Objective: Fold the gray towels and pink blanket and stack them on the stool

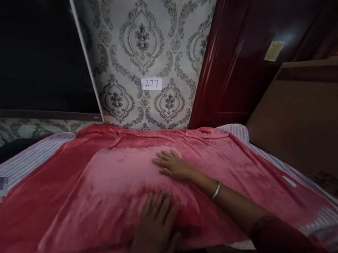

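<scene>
A plush pinkish-red blanket (104, 176) is spread before me, with one layer folded over on itself and its far edge bunched into wrinkles. My right hand (172, 165) reaches in from the right, a silvery bangle (216, 190) on its wrist, and rests palm down on the folded layer with fingers spread. Closer to me, my left hand (158, 214) also lies palm down on the blanket, its fingers stretched forward. Neither hand grips the cloth. The left thumb is dim and partly blurred.
Under the blanket a striped cloth (36, 152) shows at both sides. A large dark screen (41, 52) stands at the left, a cardboard box (308, 121) at the right. Behind are patterned wallpaper (142, 43), a paper label reading 277 (151, 83) and dark red wood panelling (239, 69).
</scene>
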`<action>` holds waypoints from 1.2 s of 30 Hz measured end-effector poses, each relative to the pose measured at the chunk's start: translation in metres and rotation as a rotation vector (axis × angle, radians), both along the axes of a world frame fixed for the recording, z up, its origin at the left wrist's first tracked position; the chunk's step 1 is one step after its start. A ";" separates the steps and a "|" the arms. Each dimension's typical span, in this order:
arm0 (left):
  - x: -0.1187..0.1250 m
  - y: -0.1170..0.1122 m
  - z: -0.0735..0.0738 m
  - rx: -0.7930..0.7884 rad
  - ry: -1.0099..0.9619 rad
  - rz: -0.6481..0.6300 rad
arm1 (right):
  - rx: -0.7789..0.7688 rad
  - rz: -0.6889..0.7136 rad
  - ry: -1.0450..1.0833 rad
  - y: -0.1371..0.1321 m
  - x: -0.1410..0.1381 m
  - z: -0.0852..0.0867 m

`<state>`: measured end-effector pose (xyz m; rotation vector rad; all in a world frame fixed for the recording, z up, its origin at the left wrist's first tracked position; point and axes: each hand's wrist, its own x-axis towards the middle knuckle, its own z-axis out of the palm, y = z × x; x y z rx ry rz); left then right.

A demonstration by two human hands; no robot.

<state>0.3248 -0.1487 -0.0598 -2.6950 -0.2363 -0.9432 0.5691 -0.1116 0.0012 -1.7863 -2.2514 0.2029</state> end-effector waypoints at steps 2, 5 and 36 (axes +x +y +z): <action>0.019 -0.010 -0.008 -0.023 -0.002 -0.004 | -0.016 0.001 -0.011 -0.009 0.006 -0.005; 0.033 -0.018 -0.025 -0.035 0.031 0.032 | -0.021 -0.064 -0.015 0.000 0.014 -0.012; -0.057 0.028 0.045 -0.379 0.154 0.326 | 0.219 -0.425 0.297 -0.105 -0.026 -0.054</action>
